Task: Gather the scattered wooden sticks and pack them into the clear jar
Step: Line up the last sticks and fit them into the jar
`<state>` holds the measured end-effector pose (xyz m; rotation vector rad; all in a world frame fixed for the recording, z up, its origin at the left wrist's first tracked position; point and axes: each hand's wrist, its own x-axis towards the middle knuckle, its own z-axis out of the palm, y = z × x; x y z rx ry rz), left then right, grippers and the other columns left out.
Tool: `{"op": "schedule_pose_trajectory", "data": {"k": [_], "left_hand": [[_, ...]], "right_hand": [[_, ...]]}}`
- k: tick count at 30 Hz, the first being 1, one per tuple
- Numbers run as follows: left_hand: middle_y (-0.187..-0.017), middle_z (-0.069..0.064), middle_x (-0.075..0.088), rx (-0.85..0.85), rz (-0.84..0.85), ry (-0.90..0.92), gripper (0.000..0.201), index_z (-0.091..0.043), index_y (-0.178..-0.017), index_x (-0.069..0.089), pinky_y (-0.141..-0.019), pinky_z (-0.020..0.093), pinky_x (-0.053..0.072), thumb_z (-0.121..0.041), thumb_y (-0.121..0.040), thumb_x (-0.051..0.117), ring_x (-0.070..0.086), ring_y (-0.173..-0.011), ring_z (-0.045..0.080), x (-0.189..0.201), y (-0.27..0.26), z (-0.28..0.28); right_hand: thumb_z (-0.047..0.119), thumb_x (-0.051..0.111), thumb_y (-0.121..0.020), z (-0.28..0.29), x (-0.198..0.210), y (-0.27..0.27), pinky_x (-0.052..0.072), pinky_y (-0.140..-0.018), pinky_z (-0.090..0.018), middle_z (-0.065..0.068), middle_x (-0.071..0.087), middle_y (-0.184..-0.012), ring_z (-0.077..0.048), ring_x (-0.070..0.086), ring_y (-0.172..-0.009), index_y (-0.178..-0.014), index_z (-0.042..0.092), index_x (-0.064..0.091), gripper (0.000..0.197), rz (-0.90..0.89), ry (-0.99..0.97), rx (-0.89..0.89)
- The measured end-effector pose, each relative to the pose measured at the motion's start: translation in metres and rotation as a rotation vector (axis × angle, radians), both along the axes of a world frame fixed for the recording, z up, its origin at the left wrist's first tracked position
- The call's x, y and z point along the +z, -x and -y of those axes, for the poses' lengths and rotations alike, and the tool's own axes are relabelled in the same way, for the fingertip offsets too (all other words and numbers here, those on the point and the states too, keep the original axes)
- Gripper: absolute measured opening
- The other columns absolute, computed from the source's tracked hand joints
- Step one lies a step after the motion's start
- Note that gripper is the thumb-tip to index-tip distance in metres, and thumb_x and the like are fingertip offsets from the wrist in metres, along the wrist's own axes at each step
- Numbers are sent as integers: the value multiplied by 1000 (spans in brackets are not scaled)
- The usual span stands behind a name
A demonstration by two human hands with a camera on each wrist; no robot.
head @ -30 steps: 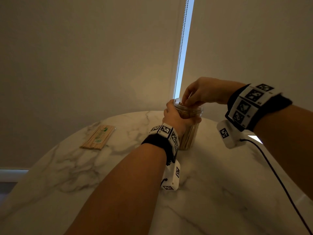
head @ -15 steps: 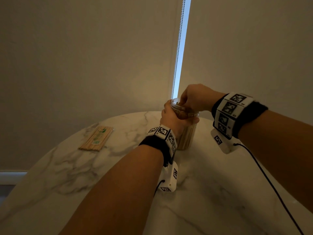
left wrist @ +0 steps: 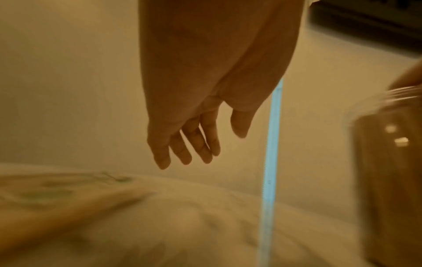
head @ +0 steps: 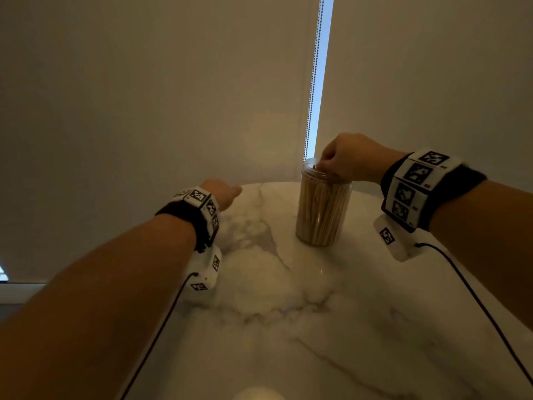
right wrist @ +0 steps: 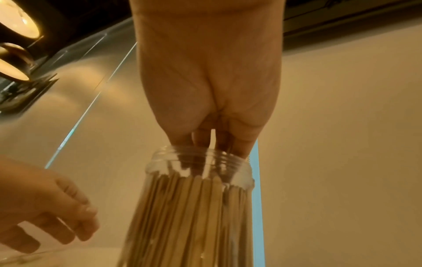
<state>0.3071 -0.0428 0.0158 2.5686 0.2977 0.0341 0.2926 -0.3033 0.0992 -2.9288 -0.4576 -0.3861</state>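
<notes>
Left hand (left wrist: 194, 130), fingers loosely spread and empty, lies nearer the blurred stick bundle (left wrist: 59, 196) (far left); right hand (head: 350, 158) fingers are dipped into the upright stick-filled clear jar (head: 323, 209).

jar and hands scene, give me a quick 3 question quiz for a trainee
1. True or false: the left hand is gripping the clear jar.
2. Multiple choice: where are the right hand's fingers? A) flat on the table B) dipping into the jar's open mouth C) wrapped round the jar's base.
3. Short answer: how do the wooden sticks stand in the jar?

Key
1. False. It hangs open above the marble table, apart from the jar.
2. B.
3. Roughly upright and closely packed, tops just below the threaded neck.
</notes>
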Motion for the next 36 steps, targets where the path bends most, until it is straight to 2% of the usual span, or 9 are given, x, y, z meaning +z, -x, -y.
{"op": "schedule_pose_trajectory", "data": {"k": [5, 7, 11, 16, 20, 25, 29, 32, 36], "left_hand": [[-126, 15, 61, 99, -254, -183, 72, -1, -132, 58, -96, 39, 45, -48, -81, 77, 57, -115, 34, -15, 9, -58], [-119, 10, 65, 83, -294, -247, 72, -5, -130, 62, -94, 36, 48, -43, -73, 84, 59, -109, 31, -19, 18, -59], [-136, 9, 59, 38, -275, -397, 60, -13, -134, 60, -105, 35, 46, -26, -80, 82, 56, -123, 27, -20, 44, -43], [-126, 10, 64, -79, -169, -474, 35, -11, -124, 63, -98, 33, 50, -23, -91, 65, 61, -114, 28, -17, 95, -12], [-126, 5, 63, -239, -18, -317, 29, -16, -123, 63, -95, 29, 47, -23, -95, 59, 59, -116, 25, -9, 145, 24], [-114, -5, 70, -508, 46, -36, 33, -25, -121, 68, -82, 17, 48, -16, -89, 62, 64, -101, 8, 6, 208, 63], [-105, -7, 72, -607, 109, 55, 29, -27, -114, 72, -87, 22, 51, -15, -90, 60, 65, -95, 7, 15, 238, 75], [-106, -9, 70, -501, 255, 227, 28, -33, -113, 71, -94, 33, 53, -24, -87, 68, 65, -96, 7, 10, 241, 76], [-132, 4, 51, -35, 436, 656, 96, -24, -147, 37, -101, 42, 48, -53, -69, 84, 55, -118, 21, 5, 236, 82]], "right_hand": [[26, 56, -95, 4, 3, 25, 44, -75, -27, -1, 72, -95, -18, 63, -90, -99, 12, 76, 25, 150, -167, 36], [28, 57, -95, 4, 3, 44, 40, -66, -24, 5, 67, -84, -14, 60, -81, -93, 16, 75, 22, 152, -222, 72], [35, 59, -95, 0, -14, 91, 34, -54, -22, 5, 59, -68, -11, 54, -65, -72, 22, 65, 27, 50, -252, 113], [34, 61, -93, -2, -42, 150, 48, -75, -30, 2, 69, -95, -18, 62, -86, -94, 21, 73, 18, 60, -235, 171], [34, 59, -96, -1, -61, 187, 51, -84, -27, 8, 67, -110, -12, 62, -97, -118, 27, 66, 25, -159, -241, 178], [26, 64, -93, 5, -72, 212, 43, -102, -30, 0, 48, -142, -20, 52, -124, -148, 33, 38, 61, -268, -257, 128], [20, 59, -94, 15, -70, 236, 44, -75, -15, 7, 67, -109, -6, 60, -93, -123, 30, 67, 32, -252, -274, 143], [22, 61, -93, 21, -71, 247, 39, -62, -13, 13, 65, -86, -3, 57, -74, -104, 29, 73, 17, -181, -379, 94], [23, 59, -97, 24, -74, 249, 47, -60, -19, 6, 67, -74, -8, 62, -66, -96, 24, 70, 11, -159, -673, 44]]}}
